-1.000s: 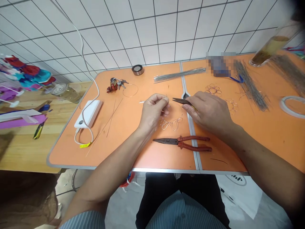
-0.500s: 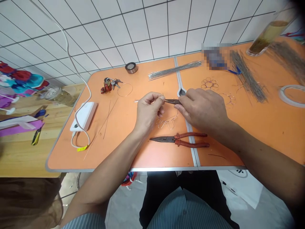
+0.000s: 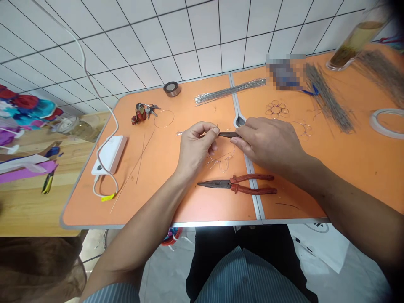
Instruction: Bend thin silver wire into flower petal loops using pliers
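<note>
My left hand (image 3: 197, 145) is closed in a pinch on a thin bent wire (image 3: 221, 162), whose looped end hangs down onto the orange table (image 3: 164, 181). My right hand (image 3: 268, 143) grips small dark pliers (image 3: 229, 135), and their tip meets the wire right at my left fingertips. A second pair of pliers with red handles (image 3: 240, 185) lies on the table just in front of both hands.
A bundle of straight wires (image 3: 229, 90) lies behind my hands, with finished wire flowers (image 3: 277, 109) and more wire bundles (image 3: 328, 103) to the right. Keys (image 3: 143, 111), a tape roll (image 3: 172, 89), a white power bank (image 3: 109, 154) with cable and loose wires (image 3: 139, 158) lie left.
The small pliers in my right hand have closed in on the wire at my left fingertips. The view has shifted slightly, so everything sits a bit left and higher.
</note>
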A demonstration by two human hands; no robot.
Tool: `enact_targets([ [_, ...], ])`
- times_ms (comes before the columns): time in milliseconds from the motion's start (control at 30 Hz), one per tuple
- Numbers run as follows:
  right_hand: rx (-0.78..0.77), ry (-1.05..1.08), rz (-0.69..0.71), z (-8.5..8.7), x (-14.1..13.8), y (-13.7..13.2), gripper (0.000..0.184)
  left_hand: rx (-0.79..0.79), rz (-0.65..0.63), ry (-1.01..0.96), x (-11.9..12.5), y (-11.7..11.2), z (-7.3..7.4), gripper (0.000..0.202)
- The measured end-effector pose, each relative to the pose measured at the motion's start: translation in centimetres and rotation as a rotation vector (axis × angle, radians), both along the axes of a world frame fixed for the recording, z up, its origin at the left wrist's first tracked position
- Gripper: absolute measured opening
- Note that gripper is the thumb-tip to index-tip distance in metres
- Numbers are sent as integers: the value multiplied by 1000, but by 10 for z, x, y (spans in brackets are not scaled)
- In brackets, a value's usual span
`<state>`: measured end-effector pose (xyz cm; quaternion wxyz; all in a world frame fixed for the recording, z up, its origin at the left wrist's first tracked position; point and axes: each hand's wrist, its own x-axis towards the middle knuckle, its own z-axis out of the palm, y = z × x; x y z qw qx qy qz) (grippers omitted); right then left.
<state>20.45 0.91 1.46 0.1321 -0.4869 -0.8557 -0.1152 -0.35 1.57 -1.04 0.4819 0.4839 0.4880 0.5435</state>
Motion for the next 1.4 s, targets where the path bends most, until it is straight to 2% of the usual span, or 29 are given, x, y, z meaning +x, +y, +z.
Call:
enact_targets([
  [433,-27,-41,91,-7,6,6,44,-26,-6,34,1,-1,4,18],
  [1067,-116,-69,108,-4,6,9,46,-116,-63,29,-4,3,9,15],
  [1400,-183,18,111,-9,7,12,42,-172,-59,8,-3,4,14,12],
])
